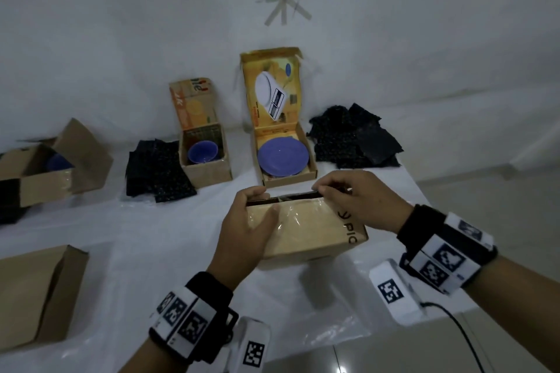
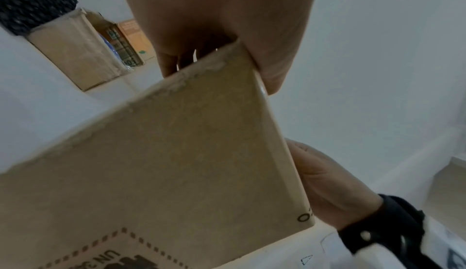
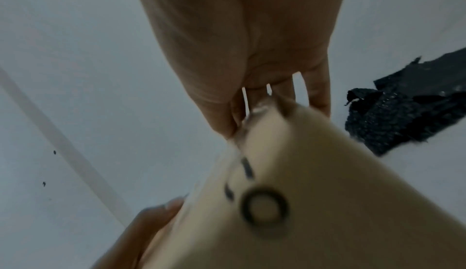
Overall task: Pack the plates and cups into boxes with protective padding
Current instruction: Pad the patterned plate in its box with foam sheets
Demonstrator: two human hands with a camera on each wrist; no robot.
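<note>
A brown cardboard box with clear tape on its top is held tilted above the white table. My left hand grips its left end, thumb on the near face and fingers over the far edge. My right hand pinches the top far edge of the box. The same box fills the left wrist view under my left hand. In the right wrist view the box is blurred below my right hand. Behind stand a yellow box holding a blue plate, and a small box holding a blue cup.
Black padding sheets lie in a pile at the back right and another left of the small box. An open carton with something blue inside is at far left. A closed brown box sits near left. The floor lies beyond the table's right edge.
</note>
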